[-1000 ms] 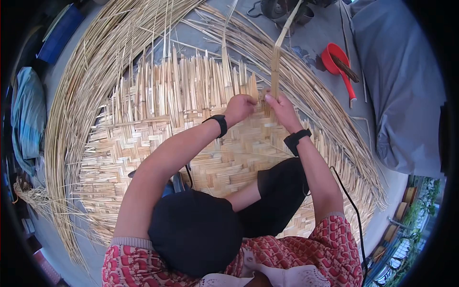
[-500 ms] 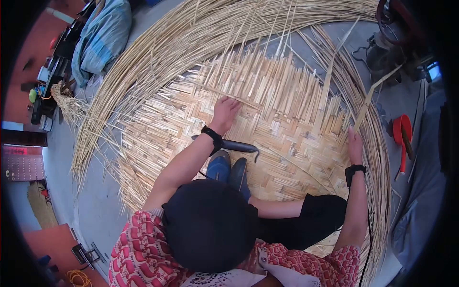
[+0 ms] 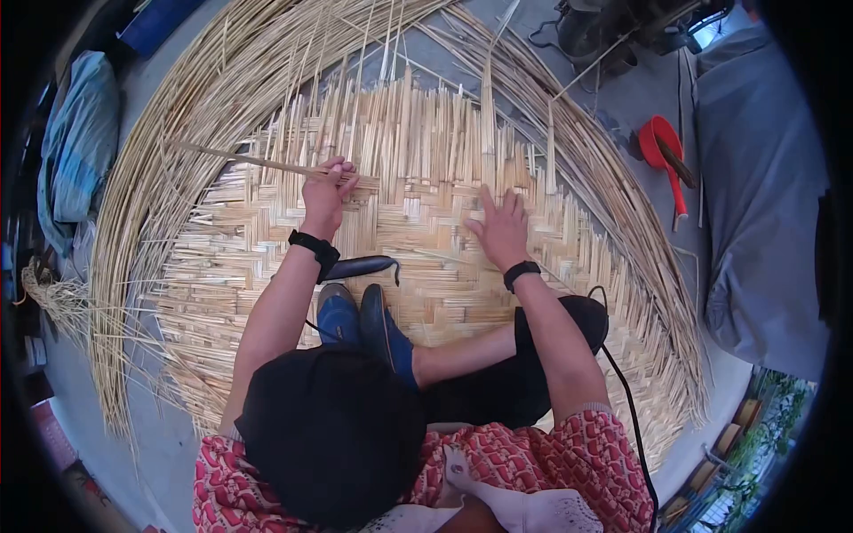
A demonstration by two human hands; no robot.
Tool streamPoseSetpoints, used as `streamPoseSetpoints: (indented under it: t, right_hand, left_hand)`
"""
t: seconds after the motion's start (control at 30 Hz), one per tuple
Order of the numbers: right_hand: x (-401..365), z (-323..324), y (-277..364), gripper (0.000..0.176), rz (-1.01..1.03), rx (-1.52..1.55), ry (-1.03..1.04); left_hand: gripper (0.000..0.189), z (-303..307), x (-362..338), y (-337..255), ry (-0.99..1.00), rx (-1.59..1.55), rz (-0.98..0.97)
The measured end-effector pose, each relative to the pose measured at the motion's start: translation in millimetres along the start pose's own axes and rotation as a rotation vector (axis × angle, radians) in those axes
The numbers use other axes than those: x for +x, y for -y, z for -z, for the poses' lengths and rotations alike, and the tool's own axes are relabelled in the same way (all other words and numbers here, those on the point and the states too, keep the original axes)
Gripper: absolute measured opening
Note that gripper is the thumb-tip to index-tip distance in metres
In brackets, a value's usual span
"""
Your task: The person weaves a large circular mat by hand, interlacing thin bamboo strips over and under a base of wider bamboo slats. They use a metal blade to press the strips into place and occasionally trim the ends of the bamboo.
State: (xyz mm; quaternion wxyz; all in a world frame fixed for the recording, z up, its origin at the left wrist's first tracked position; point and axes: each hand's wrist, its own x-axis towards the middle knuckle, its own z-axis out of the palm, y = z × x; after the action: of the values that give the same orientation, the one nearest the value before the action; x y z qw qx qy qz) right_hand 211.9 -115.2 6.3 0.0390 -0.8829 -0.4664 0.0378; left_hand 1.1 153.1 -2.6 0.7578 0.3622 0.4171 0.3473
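Observation:
A woven mat (image 3: 435, 235) of flat pale straw-like strips lies on the floor, with long loose ends sticking up along its far side. My left hand (image 3: 324, 197) is closed around a long thin strip (image 3: 240, 158), which points out to the left over the mat's edge. My right hand (image 3: 504, 233) rests on the weave with its fingers spread, below the upright strip ends. Between my left wrist and the shoes (image 3: 375, 320) lies a dark tool with a small hooked tip (image 3: 360, 266).
Thick bundles of long stalks (image 3: 169, 160) curve around the far and left sides of the mat, and more stalks (image 3: 613, 169) lie on the right. A red scoop (image 3: 657, 147) sits beyond them, beside a grey cloth cover (image 3: 755, 213). A blue sack (image 3: 84, 151) stands at far left.
My left hand now grips a strip that it swings out to the left. My right hand has let go of a strip at the right edge and moved inward onto the mat. The view has shifted.

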Motion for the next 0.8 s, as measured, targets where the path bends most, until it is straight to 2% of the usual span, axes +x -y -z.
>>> streamPoseSetpoints:
  t: [0.1,0.13,0.17,0.2,0.23,0.3,0.33,0.37,0.4,0.43,0.47,0.5,0.53,0.57,0.6,0.63,0.67,0.7,0.77,0.8]
  right_hand:
    - [5.4,-15.6,5.5,0.078,0.048,-0.132,0.004]
    - [9.2,-8.1,-6.5,0.081,0.086,-0.129,0.117]
    - [8.3,5.5,-17.5,0.083,0.121,-0.128,0.237]
    - [6.7,18.3,-13.9,0.068,0.158,-0.235,0.134]
    - [16.2,39.9,-0.4,0.068,0.17,-0.229,0.139]
    - [51.2,76.1,36.9,0.047,0.113,-0.21,0.632]
    - [56.9,74.1,57.7,0.032,0.212,-0.067,0.457]
    - [62.3,82.9,85.2,0.033,0.297,0.263,0.328]
    - [68.6,66.9,108.3,0.032,0.351,0.58,0.14]
    - [80.8,37.6,129.1,0.035,0.436,0.66,0.042]
    - [93.5,12.2,145.0,0.04,0.522,0.738,-0.058]
    - [102.1,0.8,154.3,0.04,0.527,0.739,-0.056]
    - [108.3,-8.7,160.6,0.041,0.474,0.683,0.066]
    - [112.8,-12.4,164.1,0.044,0.419,0.622,0.19]
    - [119.0,-15.3,162.4,0.036,0.407,0.69,0.208]
    - [125.6,-17.3,158.7,0.036,0.413,0.687,0.221]
    - [130.6,-11.2,156.5,0.031,0.352,0.766,0.333]
    - [133.3,-9.1,154.0,0.026,0.287,0.846,0.446]
    - [129.1,-0.6,151.0,0.02,0.274,0.895,0.442]
    - [127.7,10.1,149.8,0.017,0.306,0.898,0.483]
  left_hand:
    - [0.027,10.4,-16.3,-16.3,-0.022,0.053,-0.056]
    - [0.028,5.9,-18.4,-20.0,-0.107,-0.003,0.043]
    - [0.028,15.4,-18.7,-28.9,-0.124,0.003,0.034]
    - [0.032,25.1,-17.1,-34.9,-0.123,-0.014,0.082]
    - [0.036,33.1,-17.4,-39.1,-0.122,-0.036,0.131]
    - [0.041,40.5,-22.1,-49.3,-0.152,-0.009,0.152]
    - [0.037,48.0,-19.0,-48.1,-0.003,-0.031,0.156]
    - [0.035,53.7,-14.7,-47.9,0.15,-0.053,0.159]
    - [0.025,54.2,-13.3,-44.9,0.258,-0.197,0.158]
    - [0.025,54.2,-13.1,-52.1,0.253,-0.195,0.155]
    - [0.021,49.9,-14.9,-67.8,0.43,-0.037,0.252]
    - [0.017,44.1,-16.9,-83.5,0.604,0.123,0.348]
    - [0.014,36.9,-22.4,-93.4,0.705,0.375,0.437]
    - [0.014,36.9,-21.6,-94.2,0.7,0.365,0.443]
    - [0.014,37.7,-19.4,-93.2,0.771,0.772,0.545]
    - [0.014,39.3,-14.9,-91.1,0.825,1.184,0.639]
    - [0.015,41.7,-9.3,-87.0,0.747,1.297,0.519]
    - [0.015,45.0,-1.7,-80.2,0.745,1.29,0.532]
    - [0.017,44.5,20.9,-64.9,0.552,0.771,0.102]
    - [0.02,36.2,31.8,-57.5,0.551,0.867,-0.228]
